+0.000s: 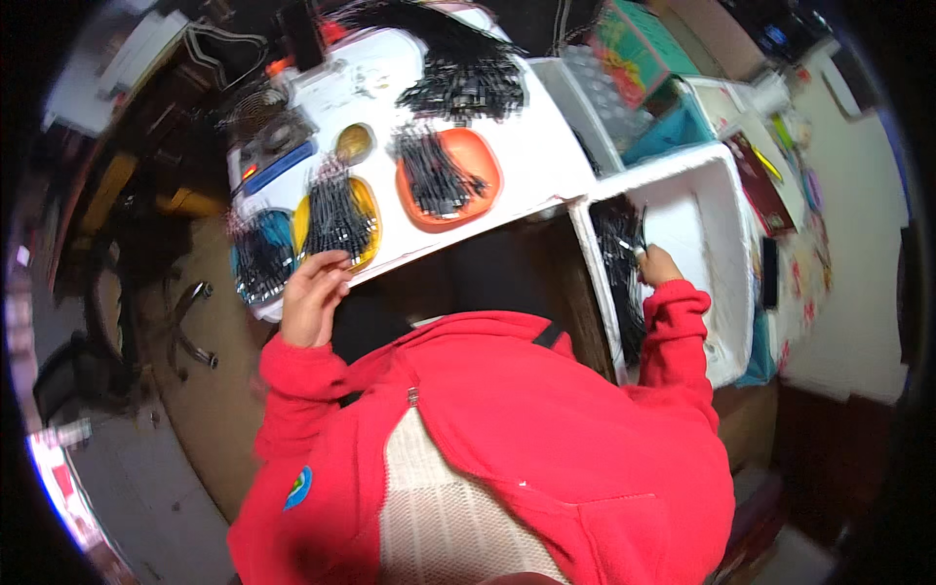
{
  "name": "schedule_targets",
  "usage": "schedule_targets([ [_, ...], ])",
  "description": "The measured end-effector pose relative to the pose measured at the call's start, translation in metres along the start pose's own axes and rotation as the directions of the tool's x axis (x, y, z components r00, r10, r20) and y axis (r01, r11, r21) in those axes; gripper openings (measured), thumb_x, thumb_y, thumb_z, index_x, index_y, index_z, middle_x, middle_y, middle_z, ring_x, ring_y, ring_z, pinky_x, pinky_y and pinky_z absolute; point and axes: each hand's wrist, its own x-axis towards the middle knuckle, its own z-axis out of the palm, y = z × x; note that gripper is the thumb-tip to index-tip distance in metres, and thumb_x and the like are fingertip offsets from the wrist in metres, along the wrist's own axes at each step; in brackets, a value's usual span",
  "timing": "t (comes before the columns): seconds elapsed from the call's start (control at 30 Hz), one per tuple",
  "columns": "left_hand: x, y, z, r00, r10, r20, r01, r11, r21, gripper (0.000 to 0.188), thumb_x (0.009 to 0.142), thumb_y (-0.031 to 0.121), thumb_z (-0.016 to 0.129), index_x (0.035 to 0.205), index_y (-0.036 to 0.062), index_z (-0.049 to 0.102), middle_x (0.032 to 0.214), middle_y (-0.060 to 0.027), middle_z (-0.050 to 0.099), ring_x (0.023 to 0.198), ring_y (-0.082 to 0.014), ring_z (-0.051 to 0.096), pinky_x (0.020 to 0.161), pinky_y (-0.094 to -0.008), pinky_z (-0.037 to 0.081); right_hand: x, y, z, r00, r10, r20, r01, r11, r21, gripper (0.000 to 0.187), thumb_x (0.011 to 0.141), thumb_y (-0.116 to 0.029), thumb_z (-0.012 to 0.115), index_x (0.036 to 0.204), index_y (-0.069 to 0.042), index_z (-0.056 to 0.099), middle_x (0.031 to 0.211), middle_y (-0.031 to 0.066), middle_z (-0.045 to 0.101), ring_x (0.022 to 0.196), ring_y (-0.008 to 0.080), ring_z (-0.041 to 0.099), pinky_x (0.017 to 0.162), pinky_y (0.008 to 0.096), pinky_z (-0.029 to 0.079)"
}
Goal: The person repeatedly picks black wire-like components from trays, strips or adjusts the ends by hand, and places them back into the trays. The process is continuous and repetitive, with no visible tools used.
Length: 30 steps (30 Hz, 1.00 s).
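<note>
My left hand (314, 292) rests at the near edge of the white table (546, 146), fingers curled by the yellow tray (366, 200) heaped with black cable pieces. My right hand (658, 263) is inside the white foam box (726, 195) at my right, pinching a thin black cable piece (642, 229) above a pile of the same black pieces (619, 244) along the box's left wall. An orange tray (478, 161) with more black pieces sits mid-table. Both sleeves are red.
A blue tray (278, 234) of black pieces lies at the table's left corner, a big bundle of black cables (468, 83) at the far side. A small round yellow dish (354, 143) stands behind the trays. A teal bin (673, 132) and books sit right. An office chair (107, 292) stands left.
</note>
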Motion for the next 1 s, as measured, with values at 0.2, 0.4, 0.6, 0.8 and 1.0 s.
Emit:
schedule_targets([
  [0.2,-0.007,0.0,-0.03,0.975,0.13,-0.179,-0.081,0.962,0.259,0.02,0.089,-0.001,0.058,0.109,-0.0039,0.06,0.1,-0.0055,0.064,0.077,-0.007,0.056,0.067,-0.0194,0.044,0.04,-0.023,0.041,0.984,-0.115,-0.135,0.069,0.95,-0.303,0.034,0.088,-0.03,0.059,0.09,0.005,0.063,0.093,0.0309,0.063,0.092,0.0477,0.06,0.081,0.0517,0.048],
  [0.4,0.027,0.032,-0.074,0.713,0.692,-0.116,-0.147,0.308,0.94,0.007,0.081,0.002,0.062,0.087,0.0029,0.066,0.076,-0.0142,0.058,0.069,-0.0295,0.059,0.063,-0.036,0.047,-0.029,-0.138,-0.036,0.913,-0.368,-0.176,0.293,0.892,-0.344,0.025,0.088,-0.022,0.057,0.082,0.002,0.063,0.079,0.0264,0.063,0.077,0.043,0.063,0.069,0.0508,0.048],
  [0.6,0.086,0.045,-0.064,0.78,0.622,-0.07,0.177,-0.112,0.978,0.021,0.082,0.02,0.068,0.084,-0.0016,0.068,0.086,-0.0185,0.065,0.081,-0.0353,0.064,0.072,-0.0413,0.052,-0.089,-0.301,-0.008,0.605,-0.79,-0.096,0.78,0.565,0.269,0.017,0.087,-0.013,0.059,0.088,0.004,0.061,0.069,0.0219,0.06,0.061,0.037,0.059,0.059,0.0406,0.047],
  [0.8,0.103,0.04,-0.062,0.799,0.592,-0.103,0.224,-0.133,0.965,0.019,0.081,0.018,0.069,0.079,-0.0008,0.07,0.084,-0.0183,0.066,0.077,-0.0343,0.067,0.07,-0.0404,0.054,-0.076,-0.406,0.058,0.571,-0.82,-0.048,0.821,0.57,0.032,0.026,0.087,-0.026,0.059,0.078,-0.002,0.062,0.071,0.0218,0.064,0.068,0.0403,0.063,0.063,0.0486,0.05],
  [1.0,0.093,0.04,-0.076,0.701,0.677,-0.226,0.017,0.301,0.954,0.016,0.082,0.018,0.068,0.081,0.0016,0.068,0.076,-0.0161,0.067,0.069,-0.0319,0.065,0.063,-0.0387,0.05,-0.063,-0.433,0.078,0.695,-0.717,-0.053,0.707,0.694,-0.137,0.032,0.086,-0.032,0.056,0.078,-0.003,0.067,0.077,0.0227,0.067,0.073,0.0391,0.067,0.067,0.0479,0.053],
])
